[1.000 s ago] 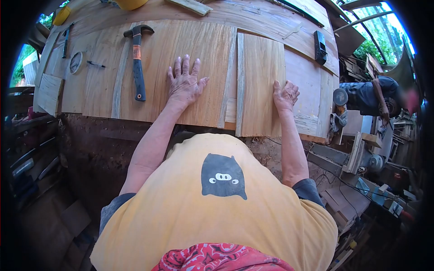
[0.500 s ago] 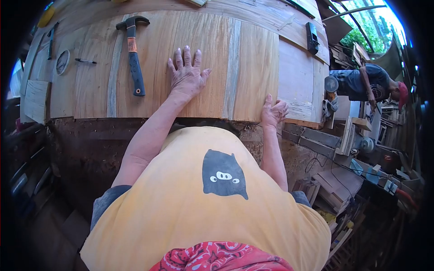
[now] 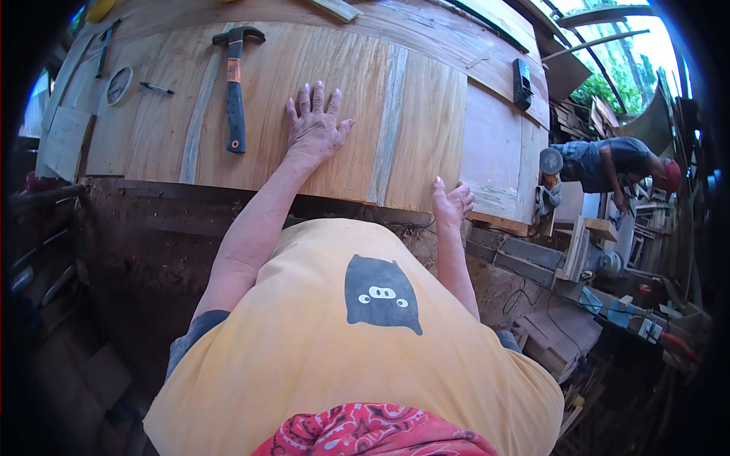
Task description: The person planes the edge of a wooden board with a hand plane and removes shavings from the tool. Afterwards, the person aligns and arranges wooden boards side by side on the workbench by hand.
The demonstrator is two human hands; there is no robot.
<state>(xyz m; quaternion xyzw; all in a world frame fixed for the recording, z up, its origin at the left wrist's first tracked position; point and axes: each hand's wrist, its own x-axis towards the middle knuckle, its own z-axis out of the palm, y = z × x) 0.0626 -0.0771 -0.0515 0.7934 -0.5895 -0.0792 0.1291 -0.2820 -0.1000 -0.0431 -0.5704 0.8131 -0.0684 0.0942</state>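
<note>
My left hand [image 3: 318, 128] lies flat on a broad wooden panel [image 3: 342, 68] made of edge-joined boards, its fingers spread. At the panel's near right corner is my right hand [image 3: 452, 204], thumb along the top and the other fingers curled at the edge. What those fingers touch underneath is hidden. A claw hammer [image 3: 234, 99] with a dark grip rests on the panel to the left of my left hand. Further left are a pen [image 3: 157, 88] and a round, pale-rimmed object [image 3: 119, 85], possibly a roll of tape.
A black hand plane [image 3: 522, 83] sits toward the right end of the worktop. A small board [image 3: 68, 142] lies at the left end, near a slim tool [image 3: 106, 49]. Another person [image 3: 620, 163] bends over at the right, among stacked timber [image 3: 559, 330].
The whole view has tilted slightly, so the panel's left end appears higher and the hammer further right. Both hands keep about the same places on the panel.
</note>
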